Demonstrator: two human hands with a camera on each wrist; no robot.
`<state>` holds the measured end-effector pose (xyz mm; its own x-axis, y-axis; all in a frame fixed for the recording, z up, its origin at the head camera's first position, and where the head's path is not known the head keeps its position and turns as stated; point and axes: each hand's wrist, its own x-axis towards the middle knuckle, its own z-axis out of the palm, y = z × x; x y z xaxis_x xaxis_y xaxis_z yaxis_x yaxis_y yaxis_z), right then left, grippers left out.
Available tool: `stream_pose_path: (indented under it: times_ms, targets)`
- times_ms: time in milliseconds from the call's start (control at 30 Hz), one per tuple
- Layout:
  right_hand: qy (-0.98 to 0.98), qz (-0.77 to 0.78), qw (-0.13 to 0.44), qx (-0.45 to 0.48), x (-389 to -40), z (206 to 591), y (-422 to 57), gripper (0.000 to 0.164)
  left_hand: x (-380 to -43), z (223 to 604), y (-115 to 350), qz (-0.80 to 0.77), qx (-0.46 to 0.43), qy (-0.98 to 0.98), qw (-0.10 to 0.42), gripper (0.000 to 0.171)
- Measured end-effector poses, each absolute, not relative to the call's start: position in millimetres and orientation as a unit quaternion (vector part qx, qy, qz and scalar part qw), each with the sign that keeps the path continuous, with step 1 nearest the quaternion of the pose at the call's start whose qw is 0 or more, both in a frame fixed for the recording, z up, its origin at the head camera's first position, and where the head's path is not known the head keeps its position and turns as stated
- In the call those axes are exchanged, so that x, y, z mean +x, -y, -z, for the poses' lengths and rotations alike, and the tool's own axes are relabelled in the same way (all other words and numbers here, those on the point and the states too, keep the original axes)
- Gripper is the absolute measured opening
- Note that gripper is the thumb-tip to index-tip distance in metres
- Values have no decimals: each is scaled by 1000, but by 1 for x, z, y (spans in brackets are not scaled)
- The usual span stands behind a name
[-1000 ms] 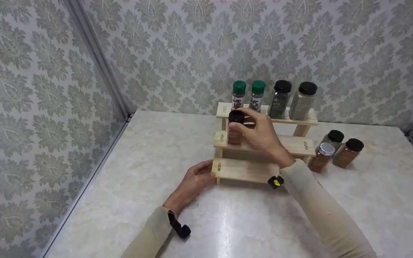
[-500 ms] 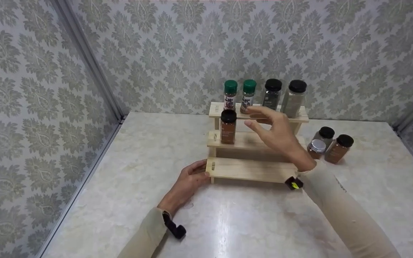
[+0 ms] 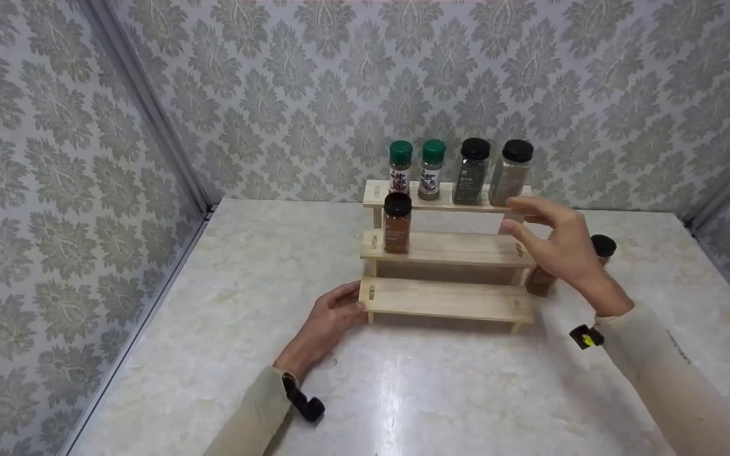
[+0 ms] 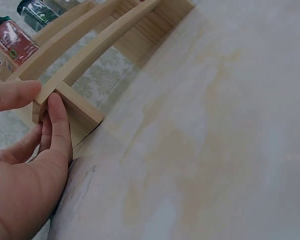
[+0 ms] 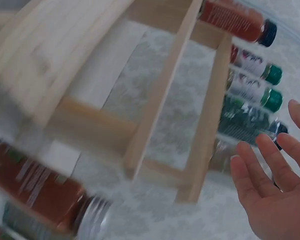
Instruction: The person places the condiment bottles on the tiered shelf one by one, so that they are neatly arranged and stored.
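Note:
A three-tier wooden spice rack [image 3: 447,300] stands on the table. My left hand [image 3: 322,330] pinches the left end of its lowest tier; in the left wrist view the thumb lies on top of the board and the fingers [image 4: 60,125] underneath. My right hand [image 3: 558,250] is in the air by the rack's right end, holding nothing, fingers spread. On the middle tier's left end a black-capped jar of reddish-brown spice [image 3: 397,229] stands upright. The top tier bears two green-capped shakers [image 3: 430,174] and two taller black-capped jars, one dark green [image 3: 471,177], one pale [image 3: 509,177].
Right of the rack, partly hidden by my right hand, stand a reddish-brown spice jar [image 3: 540,282] and a black-capped jar [image 3: 604,246]. In the right wrist view the reddish-brown jar's silver lid [image 5: 94,219] shows. Patterned walls rise behind and on the left.
My right hand has let go of the reddish-brown jar on the middle tier and moved right, past the rack's end. The left hand keeps its hold on the lowest tier.

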<state>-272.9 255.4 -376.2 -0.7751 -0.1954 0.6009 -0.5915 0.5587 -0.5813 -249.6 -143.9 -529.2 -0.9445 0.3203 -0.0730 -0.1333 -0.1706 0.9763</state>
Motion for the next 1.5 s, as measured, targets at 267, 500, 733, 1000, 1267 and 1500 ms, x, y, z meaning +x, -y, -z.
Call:
stream_pose_path:
  times_ms: [267,500,733,1000,1267,1500]
  targets:
    - [873,-389,222,192,-270,402,-297,37,-248,526,144,-757,77,-632,147,63]
    - [894,-361,212,162,-270,429,-321,37,-248,527,143,-767,68,-622,144,62]
    - [905,-344,206,141,-272,454,-334,42,-247,527,143,-766,67,-624,142,64]
    - [903,-349,207,142,-273,471,-339,51,-247,528,143,-767,66,-621,147,63]
    - [896,-364,205,147,-276,462,-337,50,-247,525,142,-770,59,-620,141,63]
    - [884,-391,210,148,-268,447,-336,51,-247,525,142,-780,56,-604,154,64]
